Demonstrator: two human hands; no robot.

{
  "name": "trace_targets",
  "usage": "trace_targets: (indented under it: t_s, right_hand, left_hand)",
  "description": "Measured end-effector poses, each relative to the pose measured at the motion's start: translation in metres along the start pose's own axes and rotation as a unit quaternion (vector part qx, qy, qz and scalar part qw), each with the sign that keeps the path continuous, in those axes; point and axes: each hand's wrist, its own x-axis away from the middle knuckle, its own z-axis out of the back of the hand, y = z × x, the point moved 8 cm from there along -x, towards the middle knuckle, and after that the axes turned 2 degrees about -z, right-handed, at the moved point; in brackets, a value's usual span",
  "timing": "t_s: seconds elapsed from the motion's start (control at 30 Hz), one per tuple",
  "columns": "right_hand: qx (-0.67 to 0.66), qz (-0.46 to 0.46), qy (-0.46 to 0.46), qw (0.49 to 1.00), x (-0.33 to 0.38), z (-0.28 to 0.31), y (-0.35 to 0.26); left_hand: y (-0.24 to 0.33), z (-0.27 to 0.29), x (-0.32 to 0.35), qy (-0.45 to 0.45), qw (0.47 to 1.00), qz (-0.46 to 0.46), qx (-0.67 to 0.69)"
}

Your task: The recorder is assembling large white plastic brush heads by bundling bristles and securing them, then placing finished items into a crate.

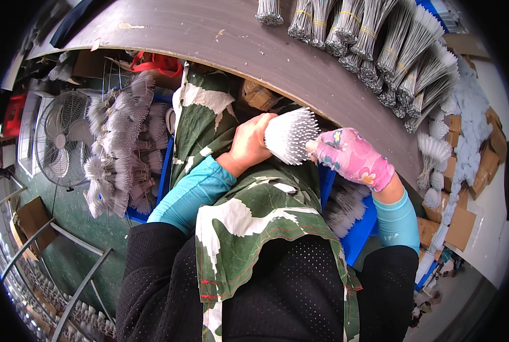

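My left hand, bare with a turquoise sleeve above the wrist, is closed around a bundle of thin white-tipped stems. The tips fan out toward the right, over my camouflage apron. At the right edge of the fan is my right hand, in a pink flowered glove with bare fingertips. Its thumb and fingers are drawn together in a pinch beside the tips. Whatever they may hold is too small to make out.
Banded bundles of silvery stems lie on the brown table ahead. Blue bins with more white stems stand below at both sides. At the left are a floor fan, hanging white bundles and a metal rack. Cardboard boxes sit right.
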Motion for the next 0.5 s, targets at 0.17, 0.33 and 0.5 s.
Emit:
trace_targets:
  t_s: [0.17, 0.33, 0.5]
  right_hand:
    - [0.055, -0.048, -0.047, 0.996, -0.0023, -0.0023, -0.0027]
    - [0.025, -0.065, -0.062, 0.996, -0.0025, 0.002, -0.0029]
    - [0.047, -0.048, -0.045, 0.997, -0.0061, -0.0026, 0.0009]
  left_hand:
    - [0.0038, 0.0008, -0.0003, -0.008, 1.0, -0.004, -0.003]
    - [0.0054, 0.0002, -0.001, -0.015, 1.0, -0.007, -0.007]
    - [0.0082, 0.0017, -0.0015, -0.016, 1.0, -0.006, -0.008]
